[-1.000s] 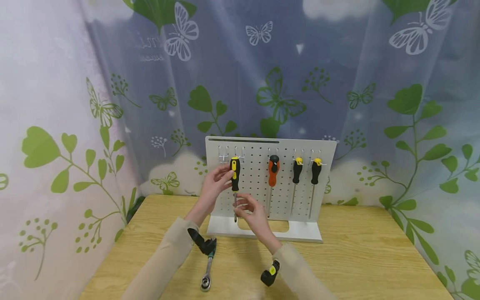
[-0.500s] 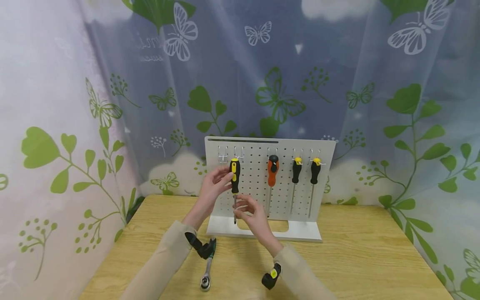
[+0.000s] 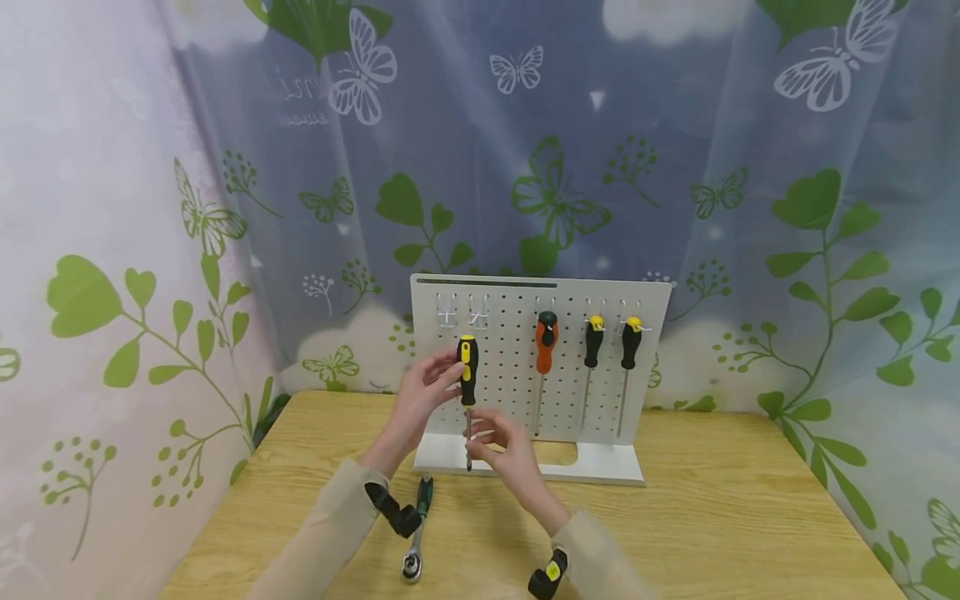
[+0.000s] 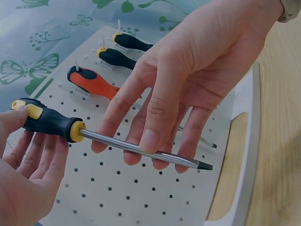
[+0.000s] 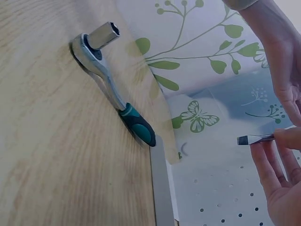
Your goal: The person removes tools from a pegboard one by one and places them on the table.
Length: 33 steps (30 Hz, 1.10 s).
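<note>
A slotted screwdriver (image 3: 468, 371) with a black and yellow handle hangs upright, tip down, in front of the white pegboard (image 3: 510, 333). My left hand (image 3: 420, 396) holds its handle, with the thumb on the yellow inlay (image 4: 35, 111). Lower down, my right hand (image 3: 512, 458) pinches the metal shaft (image 4: 117, 142) between thumb and fingers. The flat tip (image 5: 243, 140) sticks out past the right hand's fingers. Just above the handle, a white hook (image 3: 477, 317) on the board stands apart from it.
An orange and black screwdriver (image 3: 546, 343) and two black ones with yellow tops (image 3: 594, 342) hang on the board's right part. Another white hook (image 3: 446, 317) is at its left. A ratchet wrench (image 3: 417, 529) lies on the wooden table (image 3: 720, 500) before the board.
Both hands have moved down together with the screwdriver. Its handle top, earlier overlapping the hook in view, is now below it. More of the ratchet wrench's handle shows.
</note>
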{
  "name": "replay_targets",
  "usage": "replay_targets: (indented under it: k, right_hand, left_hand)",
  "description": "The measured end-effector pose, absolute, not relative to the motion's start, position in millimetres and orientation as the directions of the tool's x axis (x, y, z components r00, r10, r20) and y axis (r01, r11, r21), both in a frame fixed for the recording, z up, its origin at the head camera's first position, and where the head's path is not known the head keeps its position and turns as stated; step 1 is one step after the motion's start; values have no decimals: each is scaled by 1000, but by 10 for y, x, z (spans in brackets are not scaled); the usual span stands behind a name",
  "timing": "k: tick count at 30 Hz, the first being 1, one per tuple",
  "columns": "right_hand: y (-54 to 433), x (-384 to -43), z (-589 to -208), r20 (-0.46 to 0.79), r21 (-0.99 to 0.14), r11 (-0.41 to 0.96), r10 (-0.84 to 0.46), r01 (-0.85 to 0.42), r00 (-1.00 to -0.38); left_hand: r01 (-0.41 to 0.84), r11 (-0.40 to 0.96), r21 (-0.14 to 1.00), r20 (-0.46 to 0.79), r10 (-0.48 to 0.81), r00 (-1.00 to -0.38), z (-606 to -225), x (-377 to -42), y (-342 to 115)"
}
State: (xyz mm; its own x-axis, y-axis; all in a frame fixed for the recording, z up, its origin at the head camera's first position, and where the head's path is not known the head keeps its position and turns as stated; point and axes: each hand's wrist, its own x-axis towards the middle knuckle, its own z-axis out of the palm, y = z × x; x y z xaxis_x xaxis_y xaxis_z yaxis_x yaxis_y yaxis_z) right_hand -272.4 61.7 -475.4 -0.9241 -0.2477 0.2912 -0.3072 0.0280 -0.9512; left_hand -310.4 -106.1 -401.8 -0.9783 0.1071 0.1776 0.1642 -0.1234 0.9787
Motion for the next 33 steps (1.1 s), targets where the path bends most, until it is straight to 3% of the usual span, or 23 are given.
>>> replay_targets:
  k: [33]
  right_hand:
    - [606, -2276, -5333, 121, -992, -65, -347, -105, -930]
  left_hand:
    - [-37, -75, 996, -30, 90, -995, -4876, -2874, -1150]
